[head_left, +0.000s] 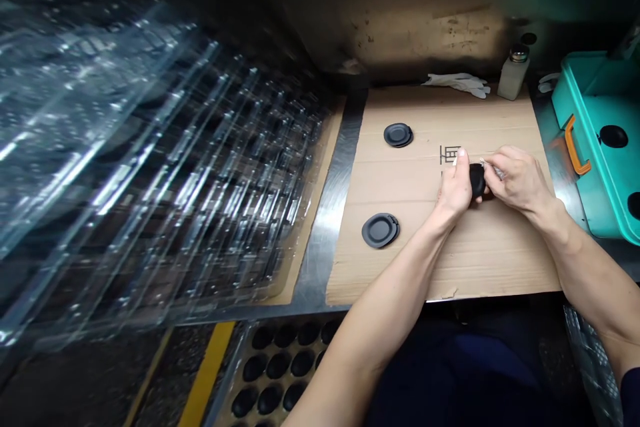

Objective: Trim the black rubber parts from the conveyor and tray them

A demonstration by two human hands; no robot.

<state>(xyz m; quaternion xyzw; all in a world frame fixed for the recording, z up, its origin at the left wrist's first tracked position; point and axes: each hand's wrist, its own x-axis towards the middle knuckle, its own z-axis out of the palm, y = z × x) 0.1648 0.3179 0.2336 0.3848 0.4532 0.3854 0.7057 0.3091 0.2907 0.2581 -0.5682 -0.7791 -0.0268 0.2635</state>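
My left hand [456, 183] is closed around a small black rounded part [477, 179], holding it up over the cardboard sheet [420, 180]. At the part's right side my right hand [515, 177] is closed in a pinch. A tiny whitish bit shows at its fingertips, too small to name. On the cardboard to the left lie two dark grey round caps with a small tab at the rim: one farther cap [399, 135] and one nearer cap [381, 230]. Printed black characters [450, 155] show just beyond my left hand.
Clear plastic trays [165, 167] are stacked high on the left. A turquoise bin [580, 113] with an orange handle [575, 147] holds black round parts on the right. A bottle [513, 73] and white glove [457, 84] lie at the back. Below, a tray holds several black round pieces [278, 365].
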